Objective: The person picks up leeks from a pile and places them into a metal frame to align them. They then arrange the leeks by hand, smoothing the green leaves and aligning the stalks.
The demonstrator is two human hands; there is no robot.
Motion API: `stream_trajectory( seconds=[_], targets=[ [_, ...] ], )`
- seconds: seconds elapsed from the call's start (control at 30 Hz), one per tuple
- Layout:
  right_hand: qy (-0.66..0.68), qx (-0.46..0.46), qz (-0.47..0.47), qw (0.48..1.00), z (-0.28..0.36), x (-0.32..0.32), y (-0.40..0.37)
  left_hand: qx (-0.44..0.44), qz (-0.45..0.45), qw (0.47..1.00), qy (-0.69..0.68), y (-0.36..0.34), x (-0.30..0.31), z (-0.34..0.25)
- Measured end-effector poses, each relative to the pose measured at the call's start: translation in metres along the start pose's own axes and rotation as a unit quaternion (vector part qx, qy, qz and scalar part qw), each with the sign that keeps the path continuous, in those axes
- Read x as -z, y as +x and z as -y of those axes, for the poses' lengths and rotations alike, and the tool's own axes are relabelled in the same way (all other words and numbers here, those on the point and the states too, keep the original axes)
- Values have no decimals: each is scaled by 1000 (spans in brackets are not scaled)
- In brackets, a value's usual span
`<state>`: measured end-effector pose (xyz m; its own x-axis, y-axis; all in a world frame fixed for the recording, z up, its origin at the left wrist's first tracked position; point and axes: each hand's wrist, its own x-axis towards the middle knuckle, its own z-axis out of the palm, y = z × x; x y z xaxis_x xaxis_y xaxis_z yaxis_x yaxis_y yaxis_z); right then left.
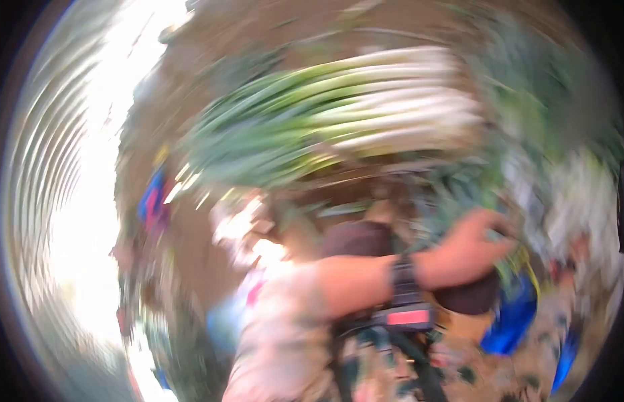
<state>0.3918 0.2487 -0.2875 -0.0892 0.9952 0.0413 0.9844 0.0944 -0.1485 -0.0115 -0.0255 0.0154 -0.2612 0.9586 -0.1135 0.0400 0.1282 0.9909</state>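
My left arm crosses the lower middle of the head view with a pale sleeve and a black wristband point(404, 278). My left hand point(467, 248) is over on the right, its fingers smeared by motion and bent at the tips. Just below the fingertips hangs a bright blue thing with a yellow edge point(516, 315). Beyond the arm lies a big bundle of long green onions point(339, 110), white stems to the right and green leaves to the left. My right hand does not show.
Loose green leaves point(526, 74) spread at the upper right, with pale stalks point(580, 201) at the right edge. Brown soil point(198, 261) shows at left. A blue and pink thing point(153, 201) lies there, beside a bright ribbed plastic-looking wall point(54, 201). The view is strongly blurred.
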Motion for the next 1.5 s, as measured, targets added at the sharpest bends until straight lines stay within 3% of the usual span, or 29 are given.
stream_trajectory(
  seconds=[0.07, 0.2, 0.3, 0.67, 1.1, 1.3, 1.5],
  targets=[
    [24, 33, 5, 999, 20, -15, 30, 59, 18, 997, -45, 11, 5, -1],
    [58, 66, 32, 996, 76, -19, 32, 93, -60, 993, -39, 19, 3, 11],
    [91, 77, 60, 991, 104, -18, 20, 59, -97, 992, -46, 21, 4, 14],
    [203, 142, 158, 956, 197, 12, -28, 71, -95, 989, -86, 12, 33, 0],
    [325, 165, 244, 899, 242, 91, -99, 48, -108, 991, -60, -2, 37, -3],
    [359, 172, 271, 876, 255, 119, -132, -28, -167, 985, 22, 5, 31, 19],
    [381, 176, 290, 860, 271, 148, -174, -51, -165, 985, 25, -9, 41, 17]
  ],
)
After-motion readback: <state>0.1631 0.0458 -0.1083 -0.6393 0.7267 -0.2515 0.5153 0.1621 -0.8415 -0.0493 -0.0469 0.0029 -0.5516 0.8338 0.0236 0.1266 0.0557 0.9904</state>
